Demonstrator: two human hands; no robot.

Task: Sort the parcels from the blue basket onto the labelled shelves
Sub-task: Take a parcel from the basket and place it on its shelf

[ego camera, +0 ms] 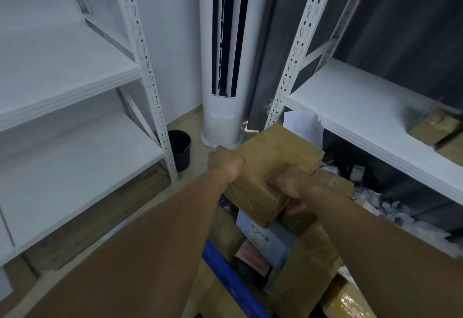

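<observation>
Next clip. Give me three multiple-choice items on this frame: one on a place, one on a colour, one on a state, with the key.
1. Where does the black bin stand?
A. On a shelf board.
B. On the floor beside the left rack's post.
C. On top of the tower unit.

2. What colour is the basket rim?
A. Blue.
B. Red.
C. Green.

3. What is the state of the brown parcel?
A. Gripped by the left hand and the right hand.
B. Lying untouched on a shelf.
C. Resting untouched in the basket.

Key:
1 B: the bin sits on the floor by the foot of the post.
2 A: the rim below the arms is blue.
3 A: fingers of both hands curl round the parcel's edges, and it is raised above the basket.
</observation>
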